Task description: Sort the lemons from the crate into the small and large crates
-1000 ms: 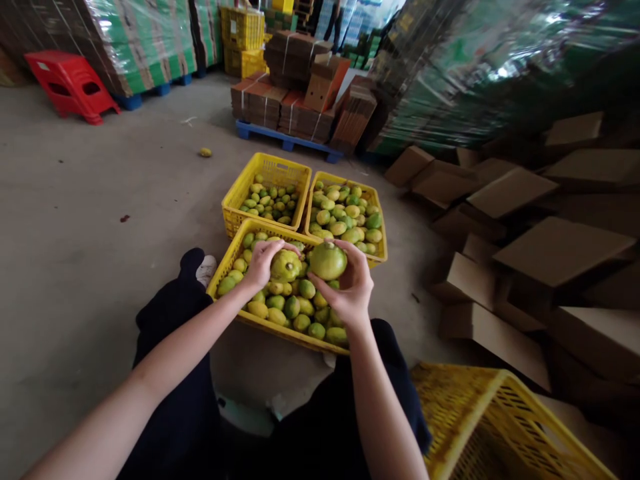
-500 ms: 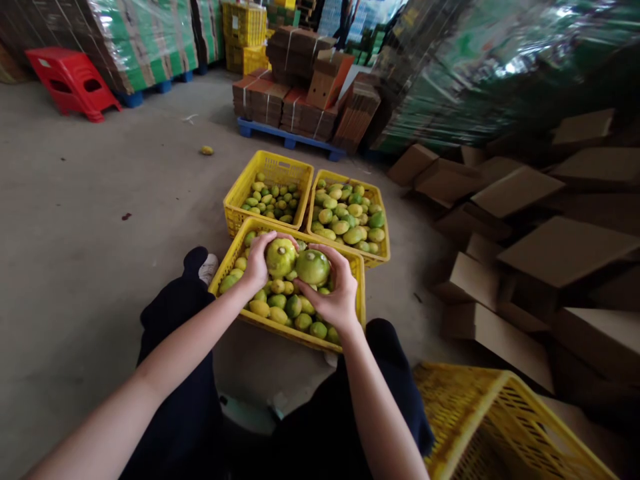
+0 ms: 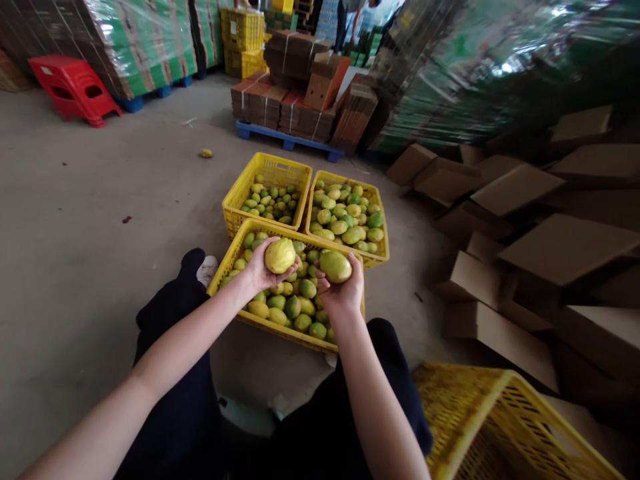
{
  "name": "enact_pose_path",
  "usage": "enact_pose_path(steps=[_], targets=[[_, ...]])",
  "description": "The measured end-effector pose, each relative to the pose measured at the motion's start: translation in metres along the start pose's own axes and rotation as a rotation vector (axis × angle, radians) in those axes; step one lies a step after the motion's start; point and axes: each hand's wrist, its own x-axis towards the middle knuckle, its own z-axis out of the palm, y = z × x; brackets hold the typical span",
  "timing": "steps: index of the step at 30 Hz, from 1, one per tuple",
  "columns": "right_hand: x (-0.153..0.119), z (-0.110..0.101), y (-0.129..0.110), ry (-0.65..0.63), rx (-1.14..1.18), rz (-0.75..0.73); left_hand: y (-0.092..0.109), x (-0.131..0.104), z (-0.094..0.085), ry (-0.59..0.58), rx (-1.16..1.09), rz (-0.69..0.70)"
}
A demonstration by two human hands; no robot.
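Observation:
Over the nearest yellow crate (image 3: pixel 295 339), my left hand (image 3: pixel 261 269) cradles a yellow-green fruit (image 3: pixel 280 256), palm turned up. My right hand (image 3: pixel 345 293) is wrapped round a greener fruit (image 3: pixel 335 267) to the right of it. The two fruits are apart. Many green and yellow fruits (image 3: pixel 293 307) lie in the crate below both hands. Behind it stand two more crates: the left one (image 3: pixel 234 200) holds smaller fruits low inside, and the right one (image 3: pixel 384 248) is filled higher with larger fruits.
An empty yellow crate (image 3: pixel 465 413) is at the lower right, beside a heap of cardboard boxes (image 3: pixel 565 250). Flattened cartons on a blue pallet (image 3: pixel 290 139) stand beyond the crates. A red stool (image 3: pixel 75 90) and one loose fruit (image 3: pixel 205 153) are at the left. A person (image 3: pixel 345 20) is far back.
My hands have moved apart, the right one to the right. Both have rolled palm up, and each fruit has turned so its stem end no longer faces me.

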Motion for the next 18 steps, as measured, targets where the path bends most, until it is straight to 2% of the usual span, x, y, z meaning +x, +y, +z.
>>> enact_pose_path(steps=[3,6,11,18], targets=[[0.0017,-0.0015,-0.0045,0.022,0.079,0.148,0.0003,0.0011,-0.001,0.091,-0.051,0.004],[0.0033,-0.0031,-0.0027,-0.004,0.139,0.213,-0.0007,0.0033,-0.0007,0.145,-0.09,0.003],[0.0045,-0.0033,-0.002,-0.009,0.185,0.263,-0.0015,0.003,-0.0007,0.082,-0.118,0.014],[0.0041,-0.0016,-0.0044,0.026,0.167,0.254,0.0007,0.0013,-0.0039,-0.029,-0.069,0.129]])
